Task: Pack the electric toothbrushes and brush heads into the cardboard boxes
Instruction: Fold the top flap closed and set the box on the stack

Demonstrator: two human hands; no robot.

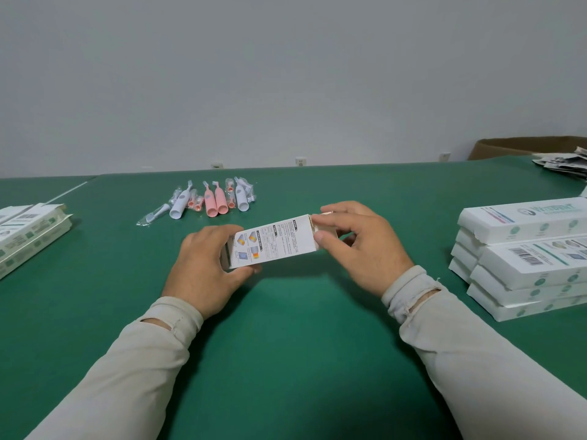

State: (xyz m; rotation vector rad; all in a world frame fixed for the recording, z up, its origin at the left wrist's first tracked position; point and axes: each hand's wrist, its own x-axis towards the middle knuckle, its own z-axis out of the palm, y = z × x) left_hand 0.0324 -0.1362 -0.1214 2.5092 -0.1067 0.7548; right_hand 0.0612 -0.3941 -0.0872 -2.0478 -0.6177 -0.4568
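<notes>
Head view: on the green counter (286, 344), stacked white boxes (521, 262) at right, flattened cartons (25, 233) at left, a brown carton (527, 146) and loose leaflets (568, 163) at the far right edge. Beyond the hands, white and pink toothbrushes (213, 201) lying with bagged brush heads (155, 214). Held just above the counter, a printed cardboard box (273, 241), long axis running left-near to right-far. Left hand (203, 268) gripping its near end, right hand (362, 246) pinching the end flap with curled fingers (320, 238). Contents hidden.
</notes>
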